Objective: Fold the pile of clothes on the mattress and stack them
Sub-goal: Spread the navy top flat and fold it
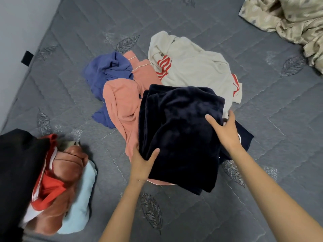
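Here the folded navy garment (181,130) is held just above the unfolded pile, in the middle of the mattress (279,119). The left hand (142,165) pinches its near left corner, thumb on top and fingers hidden underneath. The right hand (225,131) grips the right edge, thumb spread across the top and the other fingers reaching round the side; how far they curl under I cannot tell.

The step appears to be carrying this piece over to the stack (66,180) at the near left. To do it well, keep both grips level so the layers do not slide apart, support the thick fabric from below, and lower it flat, edges squared with the stack, which looks loose and tilted. The pink (122,102), blue (104,72) and cream (192,67) clothes are not yet folded.
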Tool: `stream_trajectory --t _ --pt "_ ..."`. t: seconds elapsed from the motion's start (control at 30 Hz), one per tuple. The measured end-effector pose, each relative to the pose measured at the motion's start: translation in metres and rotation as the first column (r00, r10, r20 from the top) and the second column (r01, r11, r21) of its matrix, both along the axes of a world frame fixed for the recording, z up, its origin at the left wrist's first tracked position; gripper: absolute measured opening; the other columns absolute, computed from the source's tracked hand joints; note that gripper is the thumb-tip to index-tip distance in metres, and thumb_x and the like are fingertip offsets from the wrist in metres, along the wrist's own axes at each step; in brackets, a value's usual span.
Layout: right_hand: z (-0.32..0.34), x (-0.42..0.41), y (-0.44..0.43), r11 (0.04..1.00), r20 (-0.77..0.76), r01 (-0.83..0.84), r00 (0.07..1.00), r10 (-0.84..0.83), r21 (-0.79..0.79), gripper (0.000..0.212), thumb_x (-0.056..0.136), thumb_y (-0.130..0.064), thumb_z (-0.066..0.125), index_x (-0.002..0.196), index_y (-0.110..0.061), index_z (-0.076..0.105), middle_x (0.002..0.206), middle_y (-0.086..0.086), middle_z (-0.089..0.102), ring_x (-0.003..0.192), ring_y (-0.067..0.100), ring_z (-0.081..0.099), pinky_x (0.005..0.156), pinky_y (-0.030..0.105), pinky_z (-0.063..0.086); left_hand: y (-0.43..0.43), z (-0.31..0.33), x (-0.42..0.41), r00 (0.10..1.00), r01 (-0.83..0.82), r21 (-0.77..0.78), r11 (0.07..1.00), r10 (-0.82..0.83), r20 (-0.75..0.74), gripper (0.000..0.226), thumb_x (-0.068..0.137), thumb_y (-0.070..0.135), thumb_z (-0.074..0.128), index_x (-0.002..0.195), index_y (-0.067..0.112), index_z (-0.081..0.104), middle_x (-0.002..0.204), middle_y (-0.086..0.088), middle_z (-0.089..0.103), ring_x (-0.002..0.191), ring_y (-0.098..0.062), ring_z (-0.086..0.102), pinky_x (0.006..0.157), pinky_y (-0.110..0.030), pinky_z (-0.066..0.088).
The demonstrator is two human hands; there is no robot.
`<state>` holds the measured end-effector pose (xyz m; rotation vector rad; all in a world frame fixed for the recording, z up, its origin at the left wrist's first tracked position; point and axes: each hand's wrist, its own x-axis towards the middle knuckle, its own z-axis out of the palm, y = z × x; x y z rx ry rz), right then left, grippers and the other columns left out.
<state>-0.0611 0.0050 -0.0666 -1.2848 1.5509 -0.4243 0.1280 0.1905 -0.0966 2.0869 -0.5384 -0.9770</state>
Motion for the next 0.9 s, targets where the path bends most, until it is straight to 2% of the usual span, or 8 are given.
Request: stream_trajectory --t 0.1,0.2,0.33,0.5,0.67,0.73,0.83,0.9 --pt "-0.015 -0.010 0.000 0.966 0.179 -0.021 0.984 -0.026 0.259 0.084 0.065 -0.067 0.074 0.132 -0.023 0.050 0.121 -0.006 0.064 0.107 0.013 0.062 0.090 0.030 0.049 0.001 0.003 0.009 0.990 -0.039 0.110 0.993 0.054 -0.129 0.067 0.080 0.035 0.074 0.135 0.013 0.043 0.118 0.006 0.051 0.108 -0.011 0.050 0.091 -0.022 0.038" --pt "-0.018 -0.012 -0.001 0.944 0.286 -0.046 0.957 -0.053 0.327 0.095 0.054 -0.066 0.080 0.133 -0.027 0.045 0.123 -0.007 0.061 0.109 0.014 0.062 0.091 0.034 0.050 -0.001 0.004 0.018 0.979 -0.026 0.120 0.992 0.050 -0.199 0.065 0.078 0.035 0.076 0.132 0.014 0.047 0.114 0.007 0.055 0.107 -0.013 0.054 0.087 -0.022 0.039" --pt "-0.012 -0.012 -0.001 0.962 0.278 -0.063 0.961 -0.014 0.267 0.063 0.076 -0.042 0.076 0.129 -0.027 0.045 0.112 -0.014 0.060 0.100 0.006 0.060 0.077 0.025 0.049 0.001 0.011 0.019 0.966 0.060 0.040 0.997 -0.048 -0.253 0.074 0.074 0.030 0.080 0.136 0.022 0.039 0.124 0.009 0.052 0.114 -0.010 0.052 0.095 -0.025 0.041" --pt "-0.003 -0.009 0.009 0.979 0.292 -0.018 0.955 -0.043 0.202 0.070 0.070 -0.035 0.083 0.129 -0.024 0.047 0.118 -0.007 0.062 0.107 0.014 0.062 0.089 0.034 0.052 0.014 0.015 0.013 0.971 0.103 -0.065 0.993 -0.115 -0.211 0.079 0.073 0.013 0.082 0.134 0.024 0.034 0.127 0.009 0.051 0.118 -0.009 0.051 0.108 -0.037 0.040" --pt "0.022 -0.011 0.025 0.990 0.335 -0.034 0.942 -0.014 0.136 0.071 0.069 -0.032 0.085 0.130 -0.026 0.050 0.122 -0.007 0.063 0.108 0.011 0.063 0.091 0.033 0.053 0.027 0.045 0.016 0.983 0.070 -0.186 0.980 -0.100 -0.154 0.068 0.077 0.001 0.076 0.127 0.031 0.042 0.125 0.004 0.056 0.109 0.005 0.055 0.095 -0.018 0.047" --pt "0.045 -0.006 0.039 0.994 0.322 -0.016 0.947 -0.019 0.106 0.068 0.072 -0.031 0.083 0.131 -0.026 0.050 0.118 -0.010 0.062 0.103 0.005 0.062 0.084 0.021 0.053 0.036 0.068 0.021 0.988 0.069 -0.215 0.974 -0.096 -0.121 0.068 0.076 0.000 0.075 0.128 0.029 0.043 0.122 0.009 0.057 0.103 0.012 0.056 0.086 -0.008 0.045" --pt "0.085 0.006 0.064 0.997 0.311 -0.004 0.950 -0.020 0.075 0.059 0.078 -0.028 0.079 0.128 -0.026 0.049 0.108 -0.018 0.060 0.092 -0.009 0.055 0.060 0.001 0.044 0.054 0.104 0.036 0.992 0.046 -0.238 0.970 -0.072 -0.101 0.066 0.075 0.000 0.077 0.125 0.029 0.046 0.121 0.010 0.059 0.102 0.011 0.057 0.085 -0.007 0.043" --pt "0.110 0.018 0.080 0.998 0.336 -0.008 0.942 -0.012 0.057 0.054 0.078 -0.025 0.079 0.124 -0.028 0.050 0.108 -0.018 0.061 0.098 -0.004 0.059 0.065 0.004 0.048 0.069 0.131 0.052 0.995 0.049 -0.251 0.967 -0.069 -0.074 0.065 0.074 0.000 0.078 0.125 0.026 0.047 0.120 0.008 0.060 0.102 0.009 0.057 0.087 -0.008 0.044"
